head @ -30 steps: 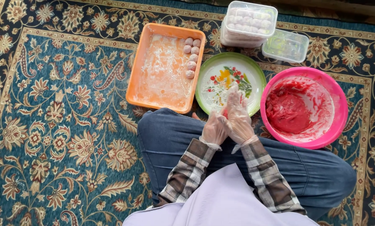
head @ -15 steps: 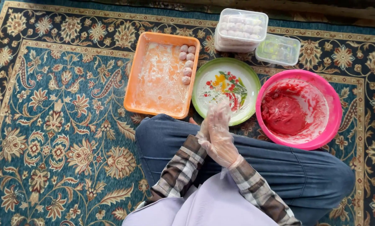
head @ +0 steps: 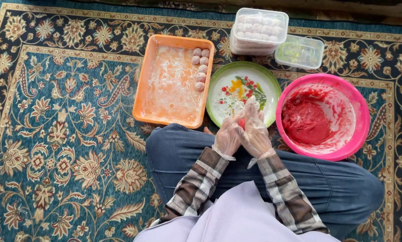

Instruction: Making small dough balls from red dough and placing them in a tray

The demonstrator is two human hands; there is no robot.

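The left hand (head: 228,136) and right hand (head: 256,130), both in thin clear gloves, press palm to palm around a red lump (head: 241,123) of dough, cupped so it sits between them, just over the near edge of the plate (head: 222,80). The pink bowl (head: 360,105) of red dough sits by the right hand, within reach. The orange tray (head: 169,89) holds six pale balls (head: 200,68) in a column (dusted white). Three clear tubs (head: 299,51) stand behind.

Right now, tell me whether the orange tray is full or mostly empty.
Mostly empty. The orange tray holds only one column of pinkish balls along its right side; the rest shows a bare floured bottom.
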